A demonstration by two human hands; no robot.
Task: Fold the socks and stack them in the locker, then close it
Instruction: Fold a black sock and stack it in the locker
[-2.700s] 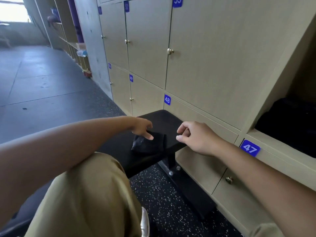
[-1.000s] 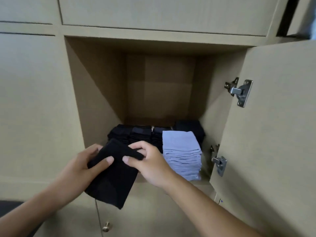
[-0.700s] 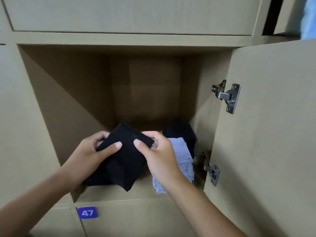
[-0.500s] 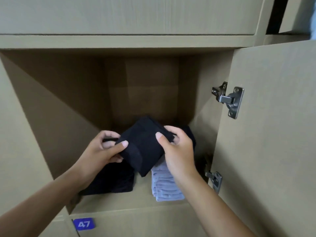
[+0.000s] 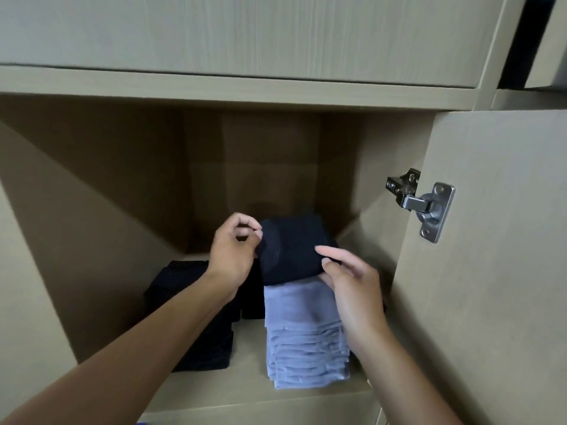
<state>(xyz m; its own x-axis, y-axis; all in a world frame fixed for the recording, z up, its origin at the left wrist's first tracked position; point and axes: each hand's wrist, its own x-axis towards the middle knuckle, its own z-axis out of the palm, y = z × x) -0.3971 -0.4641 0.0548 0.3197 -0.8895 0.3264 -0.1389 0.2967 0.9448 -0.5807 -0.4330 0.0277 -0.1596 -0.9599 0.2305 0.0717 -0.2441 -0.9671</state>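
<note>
An open locker of pale wood fills the view, its door swung out to the right on a metal hinge, with a closed locker front above it. On the locker floor, a tall stack of light blue socks stands at centre right, and a stack of black socks stands just beside it to the left, with more dark socks behind. A folded black sock lies on top of the rear part of the blue stack. The person's right hand touches the sock's near right corner, thumb on top and the other fingers loosely spread. The left hand is at the sock's left edge, fingers curled in a loose pinch; whether they grip the fabric cannot be told.
</note>
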